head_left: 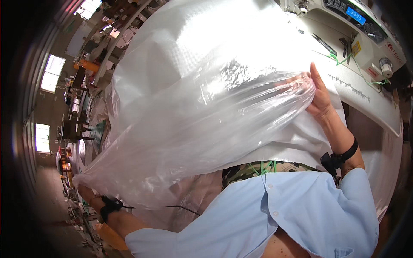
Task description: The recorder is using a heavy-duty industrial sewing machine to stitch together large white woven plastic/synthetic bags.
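A large clear plastic film [172, 146] stretches between my two hands, gathered into folds at both ends. My left hand [85, 191], far out at the lower left, is closed on one bunched end; the film covers most of its fingers. At the right, my right hand [319, 96] holds the other gathered end. Its thumb points up apart, while the fingers show blurred through the film. Beneath the film lies a big white woven sheet [159, 56] with a fine textured surface, spread over the work surface and hanging down near my lap.
At the upper right stands a sewing machine [374, 53] with a lit blue display [355, 15]. Green thread [365, 78] trails across it. A dark slim tool [324, 44] lies on its bed. A ruler scale [349, 88] marks the table edge. Cluttered workbenches [77, 124] line the left.
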The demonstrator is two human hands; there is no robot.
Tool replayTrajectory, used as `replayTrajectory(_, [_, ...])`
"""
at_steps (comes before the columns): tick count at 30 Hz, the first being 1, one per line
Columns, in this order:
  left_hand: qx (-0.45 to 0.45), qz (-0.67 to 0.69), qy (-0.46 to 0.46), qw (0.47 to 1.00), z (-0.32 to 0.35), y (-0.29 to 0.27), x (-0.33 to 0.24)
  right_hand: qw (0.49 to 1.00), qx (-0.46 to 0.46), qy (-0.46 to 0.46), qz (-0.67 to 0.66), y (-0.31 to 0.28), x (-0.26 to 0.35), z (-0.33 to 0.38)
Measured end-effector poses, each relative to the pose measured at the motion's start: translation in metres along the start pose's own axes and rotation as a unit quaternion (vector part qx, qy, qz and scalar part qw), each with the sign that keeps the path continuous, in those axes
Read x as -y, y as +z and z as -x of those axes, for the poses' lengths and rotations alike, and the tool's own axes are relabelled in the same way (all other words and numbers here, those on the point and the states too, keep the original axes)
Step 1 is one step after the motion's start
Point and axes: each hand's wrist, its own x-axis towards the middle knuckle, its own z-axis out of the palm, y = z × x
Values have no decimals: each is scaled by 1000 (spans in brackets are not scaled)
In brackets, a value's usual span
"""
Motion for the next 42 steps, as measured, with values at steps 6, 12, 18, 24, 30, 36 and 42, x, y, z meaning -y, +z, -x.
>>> replayTrajectory(6, [2,-222,202,954,2,-35,-221,852,171,159,468,47,-31,-25])
replayTrajectory(12, [70,128,651,745,281,-80,-514,821,13,238,519,64,-36,-109])
replayTrajectory(18, [562,212,654,459,512,74,-626,846,153,-166,484,144,-18,-155])
replayTrajectory(24, [450,345,336,752,478,256,-613,759,242,36,604,86,40,-97])
replayTrajectory(30, [358,187,275,872,440,340,-548,528,5,-202,825,-28,50,-53])
replayTrajectory(36, [371,196,217,881,436,336,-538,563,-2,-283,776,-64,30,-54])
replayTrajectory(42, [393,237,171,872,425,333,-530,390,-94,-260,878,-49,-13,-76])
